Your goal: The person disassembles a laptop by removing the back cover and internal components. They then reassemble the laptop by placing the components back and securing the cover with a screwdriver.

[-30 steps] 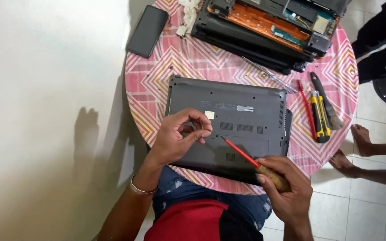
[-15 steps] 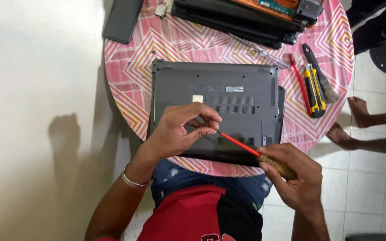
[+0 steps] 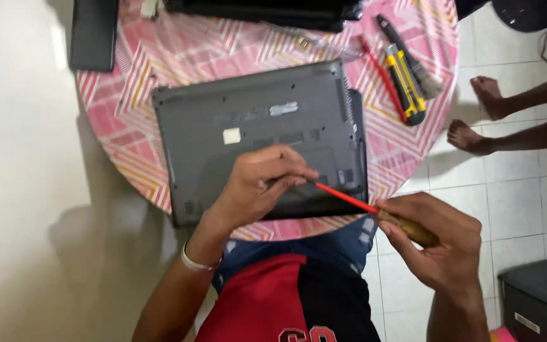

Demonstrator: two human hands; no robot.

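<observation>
Right hand (image 3: 441,244) clamps screwdriver (image 3: 375,209) off laptop's (image 3: 254,120) near edge — left hand's (image 3: 254,187) grip pinches its tip.

We note bare forearms, no sleeves. The left wrist carries a thin silver bangle (image 3: 195,259). We log a red-and-black shirt (image 3: 286,301) with partial white lettering, and blue denim jeans (image 3: 343,237) below.

Right hand (image 3: 441,244) holds red screwdriver (image 3: 375,209); left hand (image 3: 254,187) steadies it on laptop (image 3: 254,120).
</observation>
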